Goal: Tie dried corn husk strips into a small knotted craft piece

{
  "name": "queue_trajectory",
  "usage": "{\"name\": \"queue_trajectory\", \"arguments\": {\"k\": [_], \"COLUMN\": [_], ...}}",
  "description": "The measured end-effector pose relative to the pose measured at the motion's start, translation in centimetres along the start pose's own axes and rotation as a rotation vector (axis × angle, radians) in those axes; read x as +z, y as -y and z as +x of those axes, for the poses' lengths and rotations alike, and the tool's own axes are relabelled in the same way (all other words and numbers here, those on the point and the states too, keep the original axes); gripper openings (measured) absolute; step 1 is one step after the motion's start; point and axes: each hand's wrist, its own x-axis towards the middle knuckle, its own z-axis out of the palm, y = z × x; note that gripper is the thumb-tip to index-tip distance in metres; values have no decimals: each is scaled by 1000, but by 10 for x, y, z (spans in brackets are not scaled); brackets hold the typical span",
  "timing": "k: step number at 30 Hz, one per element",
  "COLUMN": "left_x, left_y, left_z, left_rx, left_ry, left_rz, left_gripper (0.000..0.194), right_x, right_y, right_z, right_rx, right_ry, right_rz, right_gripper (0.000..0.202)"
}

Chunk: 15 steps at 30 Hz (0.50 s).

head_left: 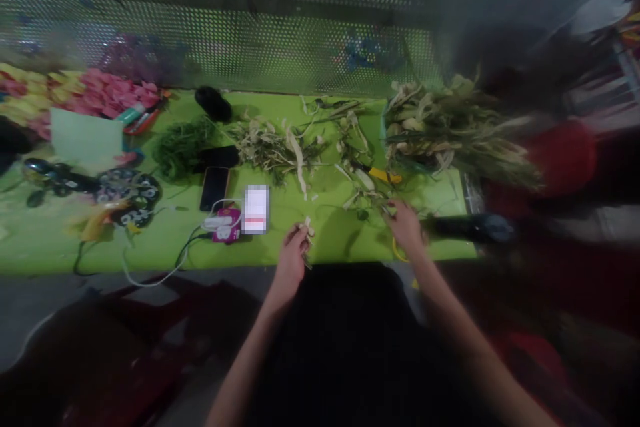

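A perforated panel is rising along the far edge of the green-topped table, blurred colours showing through its small holes. Below, grey floor is showing in patches; dim light is leaving the outer corners dark.

1. The head-worn camera looks forward and down from head height.
2. Near it, below centre, are the bare left hand and bare right hand.
3. It faces a long green tabletop with perforated metal mesh beyond.
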Motion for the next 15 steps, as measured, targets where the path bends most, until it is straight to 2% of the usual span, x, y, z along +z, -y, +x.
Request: {"name": "queue_trajectory", "arguments": {"k": [2, 3, 6, 12, 15], "left_x": [-7, -11, -18, -26, -27], "left_y": [0, 0, 1, 4, 2], "left_z": [1, 1, 0, -5, -9], "left_rx": [-1, -4, -22, -16, 3], "left_ry": [-26, -41, -97, -137, -146], "left_rz": [-7, -22, -97, -61, -6], "left_gripper": [22, 22, 22, 21, 21], "right_x": [7, 14, 44, 119, 135], "right_y": [7, 12, 27, 48, 56], "right_z": [3, 4, 14, 36, 41], "right_rx": [-107, -170, -300, -279, -222], "right_ry": [-43, -21, 145, 259, 266], "right_rz": [-114, -165, -258, -281, -243], "right_gripper": [31, 29, 17, 15, 15]}}
